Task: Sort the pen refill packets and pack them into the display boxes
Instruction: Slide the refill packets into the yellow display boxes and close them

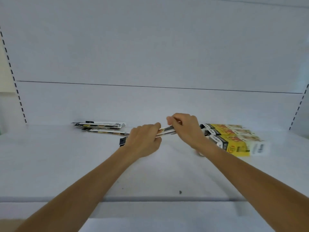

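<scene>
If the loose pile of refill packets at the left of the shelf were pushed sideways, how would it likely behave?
The pile of packets is fanned, edges out of line, so it would probably spread rather than move as one. Packets look flat and thin: likely light, unlikely to roll. The smooth white shelf probably offers little friction.

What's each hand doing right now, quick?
Left hand: gripping one end of the refill packet bundle.
Right hand: gripping the same bundle's other end.

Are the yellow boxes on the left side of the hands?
No, the yellow boxes lie right of the left hand and right hand, which grip a packet bundle.
</scene>
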Available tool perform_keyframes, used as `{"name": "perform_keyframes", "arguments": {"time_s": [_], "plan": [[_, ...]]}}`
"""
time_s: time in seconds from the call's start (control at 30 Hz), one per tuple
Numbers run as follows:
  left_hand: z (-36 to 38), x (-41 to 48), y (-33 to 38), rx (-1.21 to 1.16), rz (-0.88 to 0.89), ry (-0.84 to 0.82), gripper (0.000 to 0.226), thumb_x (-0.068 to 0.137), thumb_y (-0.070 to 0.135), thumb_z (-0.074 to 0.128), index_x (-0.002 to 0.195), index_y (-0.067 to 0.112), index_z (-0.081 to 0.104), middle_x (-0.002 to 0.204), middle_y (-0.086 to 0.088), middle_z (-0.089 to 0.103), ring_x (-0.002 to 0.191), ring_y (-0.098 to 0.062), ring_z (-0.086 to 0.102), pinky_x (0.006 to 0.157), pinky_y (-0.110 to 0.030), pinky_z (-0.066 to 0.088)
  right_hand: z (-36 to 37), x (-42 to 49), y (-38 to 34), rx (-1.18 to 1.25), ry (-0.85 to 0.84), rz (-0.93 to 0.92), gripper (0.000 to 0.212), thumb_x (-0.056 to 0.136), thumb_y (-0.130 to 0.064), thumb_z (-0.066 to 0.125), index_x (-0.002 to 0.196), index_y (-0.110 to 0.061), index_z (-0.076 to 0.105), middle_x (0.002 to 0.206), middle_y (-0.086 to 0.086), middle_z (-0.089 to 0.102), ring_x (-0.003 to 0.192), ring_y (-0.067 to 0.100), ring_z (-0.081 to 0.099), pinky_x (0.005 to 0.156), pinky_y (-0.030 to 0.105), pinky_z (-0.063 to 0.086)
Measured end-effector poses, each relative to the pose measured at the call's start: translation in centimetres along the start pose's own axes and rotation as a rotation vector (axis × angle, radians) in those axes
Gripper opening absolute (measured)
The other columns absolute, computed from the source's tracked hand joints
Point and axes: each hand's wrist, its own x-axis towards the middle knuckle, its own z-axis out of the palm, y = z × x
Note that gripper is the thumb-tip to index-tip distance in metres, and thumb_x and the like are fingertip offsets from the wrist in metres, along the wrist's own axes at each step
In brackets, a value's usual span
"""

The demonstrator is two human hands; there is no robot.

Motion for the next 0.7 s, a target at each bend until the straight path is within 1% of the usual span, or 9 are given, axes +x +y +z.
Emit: {"name": "perform_keyframes", "arguments": {"time_s": [0.07,0.13,0.2,0.3,0.37,0.47,0.53,0.6,0.7], "plan": [[0.6,1.3,3.9,-0.028,-0.015,-0.022,0.011,0.089,0.026,0.043,0.088,0.016,0.039,0.079,0.002,0.047,0.080,-0.029,0.051,0.066,-0.032,0.031,-4.2,-0.1,2.1,-0.075,-0.041,-0.017,0.044,0.097,-0.034,0.044,0.088,0.003,0.065,0.080,0.015,0.067,0.066,0.012,0.058,0.062,0.018,0.043],[1.4,2.3,6.8,0.012,-0.019,-0.050,0.025,0.090,0.042,0.043,0.088,0.017,0.044,0.077,0.003,0.048,0.076,-0.024,0.049,0.067,-0.031,0.032,-8.2,-0.6,5.0,-0.122,-0.047,-0.026,0.047,0.097,-0.039,0.037,0.092,-0.001,0.065,0.088,0.007,0.069,0.080,0.018,0.063,0.078,0.030,0.048],[2.2,2.7,8.5,0.009,-0.080,-0.048,0.036,0.092,0.051,0.036,0.082,0.017,0.045,0.071,0.004,0.048,0.072,-0.023,0.047,0.066,-0.032,0.033,-11.8,-1.1,8.6,-0.207,0.012,-0.048,0.046,0.098,-0.039,0.036,0.091,-0.002,0.064,0.089,0.010,0.068,0.081,0.025,0.062,0.076,0.042,0.050],[3.0,2.1,9.2,-0.019,-0.232,-0.050,0.037,0.096,0.038,0.029,0.078,0.012,0.050,0.069,-0.001,0.050,0.070,-0.026,0.049,0.062,-0.032,0.031,-15.6,-2.4,14.0,-0.425,-0.046,-0.020,0.037,0.097,-0.034,0.036,0.088,-0.010,0.062,0.091,0.006,0.065,0.082,0.021,0.055,0.070,0.034,0.042],[3.1,1.6,9.5,0.033,-0.279,-0.074,0.033,0.094,0.034,0.032,0.078,0.012,0.051,0.070,-0.002,0.051,0.070,-0.026,0.048,0.061,-0.031,0.030,-16.4,-3.1,16.9,-0.547,-0.109,0.013,0.032,0.097,-0.031,0.036,0.094,-0.012,0.061,0.099,0.004,0.061,0.091,0.020,0.050,0.073,0.032,0.037],[3.3,1.3,10.6,0.073,-0.297,-0.054,0.027,0.093,0.036,0.035,0.090,0.013,0.051,0.076,-0.002,0.053,0.073,-0.026,0.048,0.064,-0.032,0.031,-15.9,-3.8,19.1,-0.683,-0.063,0.012,0.035,0.096,-0.031,0.030,0.098,-0.013,0.060,0.104,0.004,0.059,0.094,0.023,0.048,0.070,0.030,0.031],[3.5,1.5,11.6,0.103,-0.308,-0.047,0.025,0.093,0.036,0.036,0.097,0.013,0.048,0.079,-0.001,0.054,0.074,-0.026,0.048,0.066,-0.032,0.032,-15.2,-3.9,19.4,-0.696,0.020,-0.008,0.039,0.093,-0.031,0.029,0.094,-0.010,0.062,0.102,0.006,0.062,0.092,0.027,0.050,0.068,0.031,0.031],[3.7,1.6,12.2,0.136,-0.307,-0.063,0.025,0.093,0.034,0.036,0.098,0.013,0.047,0.083,-0.003,0.056,0.076,-0.027,0.048,0.067,-0.032,0.032,-15.1,-4.2,19.2,-0.637,0.071,0.010,0.034,0.092,-0.027,0.035,0.090,-0.008,0.063,0.101,0.009,0.062,0.093,0.029,0.052,0.070,0.034,0.035],[4.3,2.3,13.0,0.132,-0.231,-0.101,0.026,0.096,0.034,0.034,0.099,0.013,0.048,0.089,-0.003,0.060,0.079,-0.028,0.051,0.068,-0.034,0.035,-15.1,-4.5,19.2,-0.527,0.142,-0.017,0.029,0.089,-0.023,0.041,0.086,-0.006,0.064,0.098,0.010,0.062,0.091,0.030,0.053,0.074,0.036,0.039]]}}
